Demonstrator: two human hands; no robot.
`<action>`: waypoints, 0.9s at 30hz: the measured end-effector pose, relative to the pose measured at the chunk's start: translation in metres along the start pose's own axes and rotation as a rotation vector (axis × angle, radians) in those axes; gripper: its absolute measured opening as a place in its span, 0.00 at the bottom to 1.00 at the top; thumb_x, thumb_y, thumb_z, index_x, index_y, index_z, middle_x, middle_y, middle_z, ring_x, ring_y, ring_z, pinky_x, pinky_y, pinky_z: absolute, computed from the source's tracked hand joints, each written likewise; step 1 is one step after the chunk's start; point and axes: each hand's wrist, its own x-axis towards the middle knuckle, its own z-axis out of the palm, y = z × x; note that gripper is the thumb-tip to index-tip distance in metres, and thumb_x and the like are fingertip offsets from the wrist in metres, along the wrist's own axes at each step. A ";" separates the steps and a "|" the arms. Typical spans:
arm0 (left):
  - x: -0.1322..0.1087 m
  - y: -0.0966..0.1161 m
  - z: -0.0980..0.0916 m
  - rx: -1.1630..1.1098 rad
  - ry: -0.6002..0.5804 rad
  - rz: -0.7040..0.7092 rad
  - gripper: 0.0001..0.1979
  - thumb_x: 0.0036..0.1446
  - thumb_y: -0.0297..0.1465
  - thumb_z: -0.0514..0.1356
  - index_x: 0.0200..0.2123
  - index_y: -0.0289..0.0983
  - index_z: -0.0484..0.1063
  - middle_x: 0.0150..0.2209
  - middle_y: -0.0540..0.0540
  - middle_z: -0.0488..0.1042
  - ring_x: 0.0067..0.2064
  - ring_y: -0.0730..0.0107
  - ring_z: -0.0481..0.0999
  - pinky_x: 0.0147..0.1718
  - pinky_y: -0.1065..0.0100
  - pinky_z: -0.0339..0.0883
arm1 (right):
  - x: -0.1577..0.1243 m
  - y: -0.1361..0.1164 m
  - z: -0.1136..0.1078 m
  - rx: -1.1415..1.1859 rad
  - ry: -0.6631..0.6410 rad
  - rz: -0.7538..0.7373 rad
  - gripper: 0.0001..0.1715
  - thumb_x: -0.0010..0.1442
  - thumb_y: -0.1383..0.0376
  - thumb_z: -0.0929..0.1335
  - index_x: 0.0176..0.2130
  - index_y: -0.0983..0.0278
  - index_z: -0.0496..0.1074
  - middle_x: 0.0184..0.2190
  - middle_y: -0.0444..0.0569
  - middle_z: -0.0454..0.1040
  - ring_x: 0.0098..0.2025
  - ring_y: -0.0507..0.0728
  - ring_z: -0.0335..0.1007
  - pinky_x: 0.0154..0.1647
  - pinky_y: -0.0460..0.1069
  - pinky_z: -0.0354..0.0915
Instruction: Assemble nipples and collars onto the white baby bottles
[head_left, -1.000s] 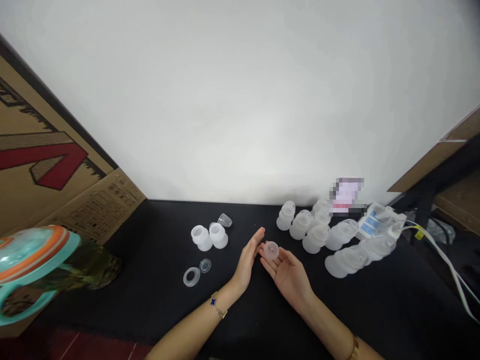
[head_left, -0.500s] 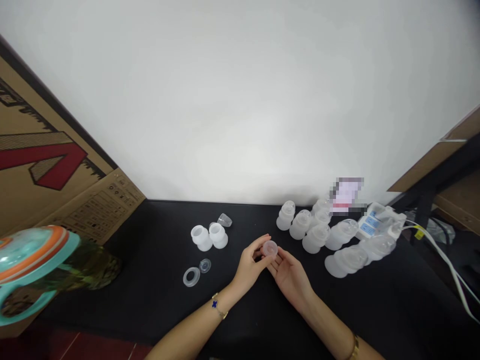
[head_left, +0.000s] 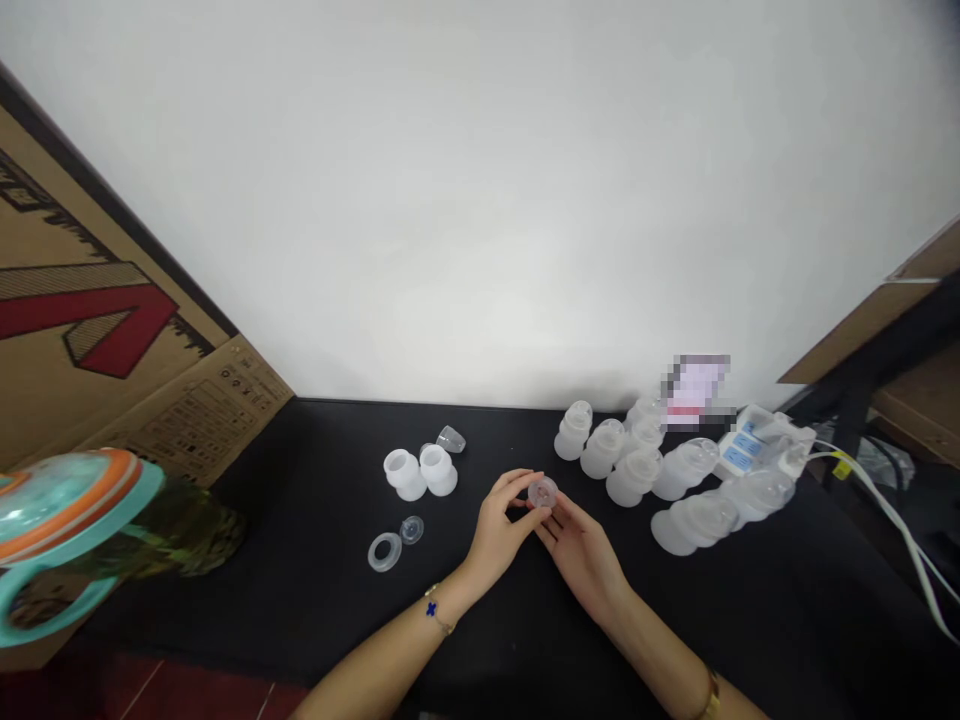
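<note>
A small round translucent piece [head_left: 542, 492] is held between my two hands above the black table [head_left: 315, 620]. My left hand [head_left: 504, 530] pinches its left side with thumb and fingers. From the right and below, my right hand [head_left: 583, 555] grips it, fingers partly hidden behind it. Left of my hands lie a clear ring [head_left: 385, 552] and a small clear nipple-like disc [head_left: 412, 530], side by side. Beyond them stand two open white bottles [head_left: 406, 474] [head_left: 438, 470], with a clear cap [head_left: 451, 439] lying behind.
Several capped white bottles [head_left: 634, 476] stand at the right, beside a white power strip [head_left: 742, 450] with cables [head_left: 889, 505]. A pixelated card-like object [head_left: 696, 388] is behind them. At the left are a large jug [head_left: 82, 515] and a cardboard box [head_left: 187, 420].
The round piece has tilted slightly between my fingers, and its inner detail shows more. Both hands otherwise stay almost the same; the view has shifted very slightly.
</note>
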 end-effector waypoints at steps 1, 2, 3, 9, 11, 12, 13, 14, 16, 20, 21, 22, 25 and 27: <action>0.000 0.001 0.000 0.033 -0.003 0.006 0.20 0.56 0.32 0.65 0.53 0.46 0.76 0.55 0.43 0.71 0.54 0.57 0.73 0.46 0.59 0.73 | -0.001 -0.001 0.001 -0.034 -0.001 -0.032 0.11 0.56 0.63 0.74 0.40 0.63 0.80 0.44 0.50 0.81 0.49 0.59 0.75 0.54 0.53 0.68; 0.000 0.002 -0.001 0.061 -0.008 0.012 0.20 0.56 0.32 0.65 0.53 0.47 0.75 0.55 0.43 0.71 0.54 0.58 0.73 0.45 0.60 0.73 | -0.002 -0.002 0.002 -0.080 0.000 -0.068 0.13 0.55 0.63 0.75 0.41 0.63 0.81 0.45 0.50 0.81 0.50 0.60 0.75 0.54 0.53 0.68; -0.001 0.003 -0.001 0.082 -0.013 0.018 0.21 0.56 0.32 0.65 0.54 0.47 0.75 0.54 0.43 0.71 0.53 0.58 0.73 0.44 0.61 0.73 | -0.004 -0.004 0.003 -0.136 0.002 -0.108 0.14 0.54 0.62 0.76 0.43 0.62 0.80 0.46 0.51 0.81 0.51 0.60 0.74 0.54 0.53 0.67; -0.001 0.008 -0.002 0.072 -0.028 0.058 0.22 0.56 0.30 0.64 0.55 0.45 0.73 0.52 0.43 0.72 0.45 0.63 0.76 0.39 0.63 0.74 | -0.014 -0.013 0.011 -0.520 0.036 -0.409 0.14 0.48 0.66 0.79 0.37 0.57 0.82 0.53 0.49 0.76 0.60 0.64 0.66 0.62 0.54 0.61; -0.001 0.009 -0.002 0.060 -0.025 0.067 0.22 0.56 0.28 0.63 0.54 0.44 0.73 0.51 0.43 0.74 0.46 0.62 0.76 0.40 0.63 0.75 | -0.016 -0.013 0.013 -0.637 0.014 -0.488 0.13 0.50 0.67 0.78 0.37 0.55 0.82 0.53 0.48 0.75 0.62 0.64 0.64 0.65 0.55 0.58; -0.001 0.009 -0.001 0.058 -0.020 0.068 0.21 0.55 0.27 0.63 0.54 0.43 0.74 0.50 0.43 0.75 0.46 0.62 0.77 0.40 0.63 0.75 | -0.018 -0.012 0.013 -0.689 0.003 -0.520 0.13 0.51 0.67 0.78 0.38 0.54 0.82 0.54 0.48 0.74 0.62 0.64 0.63 0.67 0.56 0.56; -0.001 0.009 -0.001 0.058 -0.015 0.069 0.21 0.55 0.26 0.63 0.53 0.43 0.74 0.49 0.44 0.76 0.46 0.62 0.77 0.40 0.63 0.75 | -0.019 -0.011 0.013 -0.722 -0.004 -0.547 0.13 0.52 0.67 0.77 0.39 0.53 0.82 0.54 0.48 0.74 0.63 0.64 0.62 0.68 0.56 0.54; -0.001 0.009 -0.001 0.057 -0.010 0.069 0.20 0.55 0.26 0.63 0.52 0.42 0.74 0.49 0.44 0.76 0.46 0.62 0.77 0.40 0.64 0.74 | -0.020 -0.010 0.013 -0.735 -0.006 -0.566 0.14 0.52 0.67 0.77 0.40 0.53 0.82 0.55 0.48 0.73 0.64 0.64 0.61 0.69 0.56 0.52; -0.002 0.010 -0.001 0.038 0.004 0.062 0.21 0.55 0.25 0.63 0.52 0.42 0.74 0.48 0.45 0.77 0.46 0.62 0.77 0.41 0.63 0.74 | -0.021 -0.008 0.013 -0.715 -0.003 -0.589 0.18 0.51 0.67 0.77 0.43 0.54 0.81 0.56 0.48 0.73 0.64 0.64 0.60 0.70 0.58 0.51; -0.004 0.010 -0.001 -0.036 0.048 0.049 0.21 0.56 0.27 0.64 0.54 0.42 0.73 0.51 0.43 0.77 0.48 0.60 0.78 0.43 0.62 0.73 | -0.018 -0.007 0.010 -0.678 0.005 -0.582 0.30 0.51 0.66 0.78 0.52 0.53 0.75 0.58 0.47 0.71 0.61 0.64 0.64 0.67 0.59 0.57; -0.004 0.010 -0.001 -0.041 0.062 0.051 0.20 0.56 0.28 0.65 0.53 0.42 0.73 0.51 0.43 0.77 0.49 0.59 0.77 0.44 0.62 0.73 | -0.017 -0.007 0.009 -0.676 0.012 -0.571 0.31 0.51 0.65 0.78 0.53 0.53 0.74 0.58 0.47 0.71 0.60 0.63 0.65 0.66 0.59 0.58; -0.004 0.010 -0.001 -0.039 0.078 0.056 0.19 0.56 0.29 0.65 0.52 0.41 0.73 0.51 0.43 0.77 0.49 0.59 0.77 0.44 0.62 0.73 | -0.016 -0.007 0.009 -0.675 0.021 -0.560 0.31 0.51 0.65 0.78 0.54 0.53 0.73 0.58 0.47 0.72 0.59 0.63 0.67 0.65 0.58 0.60; -0.006 0.010 -0.002 -0.029 0.114 0.079 0.17 0.57 0.29 0.65 0.50 0.41 0.74 0.50 0.43 0.77 0.49 0.60 0.77 0.46 0.61 0.73 | -0.017 -0.009 0.009 -0.704 0.028 -0.543 0.26 0.53 0.63 0.77 0.52 0.55 0.75 0.54 0.49 0.74 0.54 0.62 0.70 0.60 0.56 0.64; -0.007 0.011 -0.003 0.005 0.124 0.129 0.16 0.57 0.29 0.65 0.49 0.41 0.74 0.49 0.43 0.77 0.49 0.59 0.77 0.46 0.60 0.72 | -0.020 -0.009 0.009 -0.772 0.006 -0.576 0.20 0.55 0.62 0.76 0.49 0.56 0.77 0.50 0.50 0.77 0.51 0.63 0.72 0.55 0.56 0.67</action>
